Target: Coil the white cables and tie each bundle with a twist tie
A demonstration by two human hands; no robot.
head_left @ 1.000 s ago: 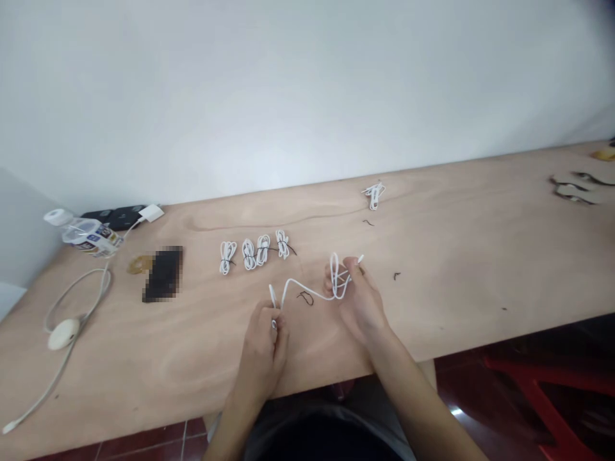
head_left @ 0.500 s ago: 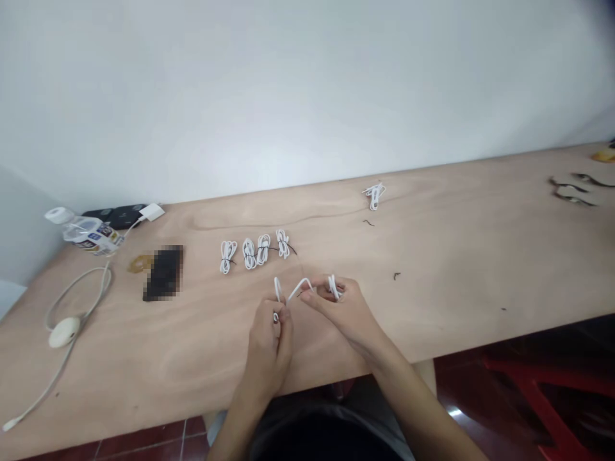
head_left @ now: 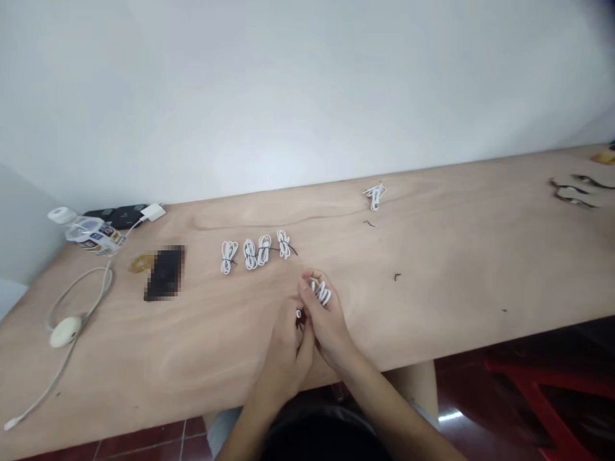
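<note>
"From my station, what's my right hand (head_left: 327, 323) doing?"

"Its fingers are curled narrowly around a coiled white cable (head_left: 321, 293). Your left hand (head_left: 287, 362), touching it, pinches a small plug (head_left: 298, 314)."

"What's further out?"

"Four bundled white cables (head_left: 254, 251) lie on the plywood table (head_left: 432, 269) ahead of your left hand; another bundle (head_left: 375, 197) sits well beyond your right."
</note>
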